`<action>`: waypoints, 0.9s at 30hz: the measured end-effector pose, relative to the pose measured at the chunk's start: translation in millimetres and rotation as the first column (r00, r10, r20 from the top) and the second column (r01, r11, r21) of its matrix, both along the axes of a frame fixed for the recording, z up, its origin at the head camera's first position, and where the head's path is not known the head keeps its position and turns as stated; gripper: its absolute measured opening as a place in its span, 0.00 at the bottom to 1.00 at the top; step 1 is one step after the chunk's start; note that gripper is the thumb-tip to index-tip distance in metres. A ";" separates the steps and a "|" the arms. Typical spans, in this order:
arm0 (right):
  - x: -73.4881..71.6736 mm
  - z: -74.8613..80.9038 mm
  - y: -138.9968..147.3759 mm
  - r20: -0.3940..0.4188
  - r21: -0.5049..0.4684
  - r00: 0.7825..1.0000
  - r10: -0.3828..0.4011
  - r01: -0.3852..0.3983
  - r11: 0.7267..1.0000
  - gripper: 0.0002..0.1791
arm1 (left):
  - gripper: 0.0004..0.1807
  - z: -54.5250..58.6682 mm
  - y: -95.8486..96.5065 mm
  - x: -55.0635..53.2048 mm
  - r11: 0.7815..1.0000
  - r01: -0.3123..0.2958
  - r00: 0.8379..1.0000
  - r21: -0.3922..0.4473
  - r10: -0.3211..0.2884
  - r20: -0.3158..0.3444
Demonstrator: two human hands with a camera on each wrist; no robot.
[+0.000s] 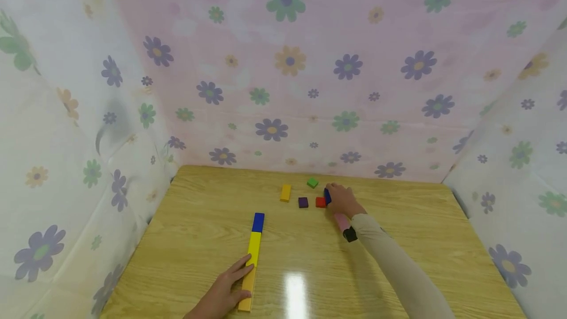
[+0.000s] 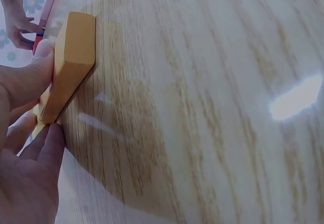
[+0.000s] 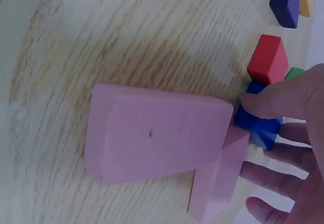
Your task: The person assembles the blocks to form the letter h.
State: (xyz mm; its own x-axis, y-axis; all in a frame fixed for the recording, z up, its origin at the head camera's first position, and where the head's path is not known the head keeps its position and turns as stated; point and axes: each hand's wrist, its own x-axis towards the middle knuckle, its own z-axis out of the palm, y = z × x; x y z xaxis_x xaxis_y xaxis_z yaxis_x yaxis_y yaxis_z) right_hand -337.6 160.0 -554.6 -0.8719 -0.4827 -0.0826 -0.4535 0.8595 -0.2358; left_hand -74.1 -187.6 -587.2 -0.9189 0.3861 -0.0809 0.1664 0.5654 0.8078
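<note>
While the right hand (image 1: pixel 342 200) pinches a blue block (image 1: pixel 327 196) between thumb and fingers, just beside a red block (image 1: pixel 320 202) near the far edge of the tabletop (image 1: pixel 425 230), the left hand (image 1: pixel 225 287) rests extended fingers on a yellow block (image 1: pixel 254 242) and an orange block (image 1: pixel 249 280) toward the near edge.

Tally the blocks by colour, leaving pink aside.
Blue blocks: 2, one of them held by the right hand
Orange blocks: 2
Yellow block: 1
Red block: 1
Purple block: 1
Green block: 1
Total: 8
</note>
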 end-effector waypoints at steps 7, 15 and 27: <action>2.8 0.8 -4.5 0.009 -0.006 1.000 0.008 -0.008 1.000 0.28 | 0.35 1.5 0.0 -1.2 1.000 0.000 1.000 -0.008 0.000 0.010; 3.0 0.1 -3.6 0.006 -0.094 0.999 0.038 -0.037 0.995 0.24 | 0.35 0.4 -0.6 -0.7 1.000 0.006 1.000 0.004 -0.006 0.006; 5.8 11.6 -0.8 0.088 -0.186 0.996 -0.011 0.027 0.982 0.31 | 0.35 1.5 -0.3 0.0 1.000 -0.004 1.000 0.011 0.004 0.021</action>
State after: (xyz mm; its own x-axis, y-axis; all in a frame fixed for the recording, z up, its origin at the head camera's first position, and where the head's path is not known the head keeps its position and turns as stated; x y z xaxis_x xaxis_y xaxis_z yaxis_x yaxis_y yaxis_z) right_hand -331.8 159.2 -543.1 -0.8745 -0.4802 -0.0681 -0.4085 0.8049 -0.4304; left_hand -74.1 -187.8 -585.7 -0.9184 0.3837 -0.0964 0.1470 0.5570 0.8174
